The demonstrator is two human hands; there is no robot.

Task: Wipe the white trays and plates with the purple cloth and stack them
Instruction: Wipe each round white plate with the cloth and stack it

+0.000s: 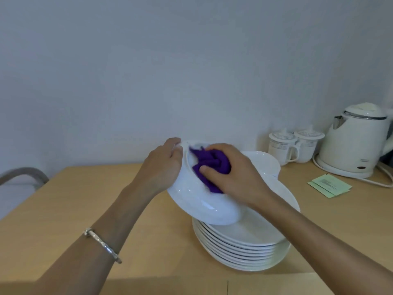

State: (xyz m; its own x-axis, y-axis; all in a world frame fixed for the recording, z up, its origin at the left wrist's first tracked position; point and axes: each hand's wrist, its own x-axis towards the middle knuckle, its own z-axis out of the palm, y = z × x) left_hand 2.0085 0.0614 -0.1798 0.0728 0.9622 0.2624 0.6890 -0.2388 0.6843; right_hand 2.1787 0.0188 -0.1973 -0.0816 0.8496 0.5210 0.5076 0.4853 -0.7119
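Head view: nearest, stack of white plates (244,248) on bench (85,199). Just above it a white tray (202,205) is held tilted, low edge over the stack; can't tell if touching. L hand (163,165) curls round tray's rim. R hand (231,169) clutches bunched purple cloth (210,165), pressing it into tray. Best: firm rim grip, sweep the recesses w/o bumping stack. Behind: another tray (265,162), green packets (329,185), lidded mugs (282,145), kettle (353,143), all apart, prob. no obstacle.

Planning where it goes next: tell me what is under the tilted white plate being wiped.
A stack of round white ceramic plates on the light wooden table. The tilted white plate and right forearm cover part of the top plate.
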